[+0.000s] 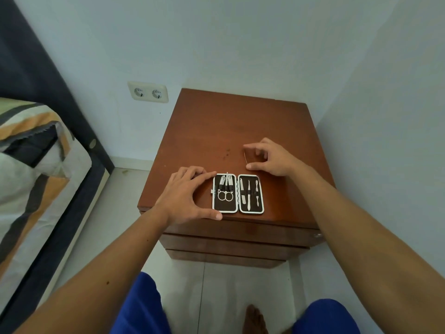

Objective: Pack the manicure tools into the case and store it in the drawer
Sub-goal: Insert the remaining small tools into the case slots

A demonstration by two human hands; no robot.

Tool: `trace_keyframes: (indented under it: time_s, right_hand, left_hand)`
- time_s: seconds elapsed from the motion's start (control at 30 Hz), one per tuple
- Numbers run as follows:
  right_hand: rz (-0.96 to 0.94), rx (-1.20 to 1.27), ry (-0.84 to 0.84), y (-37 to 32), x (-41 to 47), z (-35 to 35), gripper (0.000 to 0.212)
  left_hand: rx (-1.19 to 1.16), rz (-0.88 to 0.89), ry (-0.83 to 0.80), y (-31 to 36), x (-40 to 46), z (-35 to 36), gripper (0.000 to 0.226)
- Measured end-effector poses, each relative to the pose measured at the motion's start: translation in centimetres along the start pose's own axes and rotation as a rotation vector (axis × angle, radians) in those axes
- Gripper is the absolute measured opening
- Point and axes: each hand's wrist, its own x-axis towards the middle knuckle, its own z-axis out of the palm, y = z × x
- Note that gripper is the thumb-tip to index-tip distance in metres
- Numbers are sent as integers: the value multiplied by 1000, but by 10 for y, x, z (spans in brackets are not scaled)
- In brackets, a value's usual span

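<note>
An open manicure case with dark lining and a white rim lies near the front edge of a brown wooden nightstand. Its left half holds small scissors and clippers under a strap. Its right half holds three slim metal tools. My left hand grips the case's left side, with the index finger at the top corner and the thumb at the bottom corner. My right hand hovers just behind the case, pinching a thin metal tool between index finger and thumb.
Closed drawer fronts sit below the nightstand top, with a small metal fitting at the right. A bed with striped bedding stands to the left, and a double wall socket is behind. White walls close in behind and to the right.
</note>
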Motion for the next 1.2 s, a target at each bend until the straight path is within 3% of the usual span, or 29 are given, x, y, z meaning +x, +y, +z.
trace_keyframes:
  time_s: [0.33, 0.57, 0.73, 1.0, 1.2]
  right_hand:
    - [-24, -32, 2, 0, 5, -3, 57]
    - [-9, 271, 189, 0, -15, 15, 56]
    - [-31, 342, 254, -7, -28, 24, 50]
    - [-25, 524, 248, -12, -54, 27, 46]
    - [18, 510, 227, -6, -68, 37, 35]
  left_hand:
    - [-5, 3, 8, 1, 0, 0, 122]
    - [-2, 2, 8, 0, 0, 0, 121]
    - [7, 4, 18, 0, 0, 1, 120]
    - [8, 7, 19, 0, 0, 2, 122]
    - [6, 12, 23, -1, 0, 2, 122]
